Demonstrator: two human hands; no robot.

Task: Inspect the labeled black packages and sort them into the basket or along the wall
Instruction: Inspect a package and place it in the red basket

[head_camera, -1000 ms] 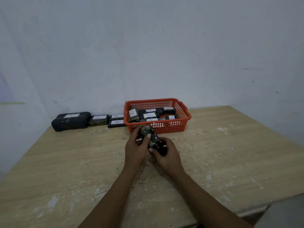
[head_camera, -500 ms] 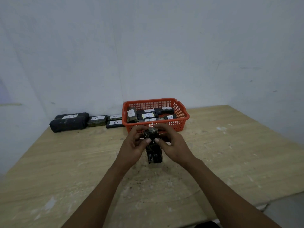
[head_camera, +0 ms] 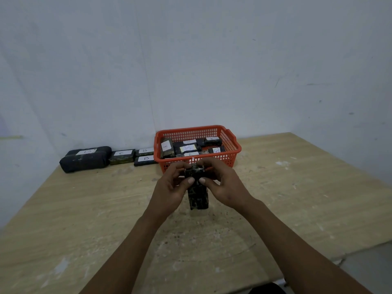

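Both hands hold one black package (head_camera: 197, 195) upright above the middle of the wooden surface (head_camera: 297, 198), just near of the basket. The left hand (head_camera: 171, 187) has its grip closed on the package's upper left side, thumb pressed on the near face and fingers curled round the top. The right hand (head_camera: 224, 185) grips the upper right side the same way, its thumb tip close beside the left thumb. The lower end of the package hangs free below the hands; whether it touches the surface cannot be told.

The orange basket (head_camera: 231, 153) stands at the far edge, close to the wall (head_camera: 191, 60), and holds several black packages with white labels; one labelled package (head_camera: 166, 147) leans upright at its left end. The raised hands cover part of the basket's near wall.

Left of the basket, along the wall, lie two small packages marked B (head_camera: 146, 158), one behind the other, then a package marked C (head_camera: 122, 156), then a large dark bundle (head_camera: 84, 159) with a label on top, farthest left. The row sits well apart from the hands.
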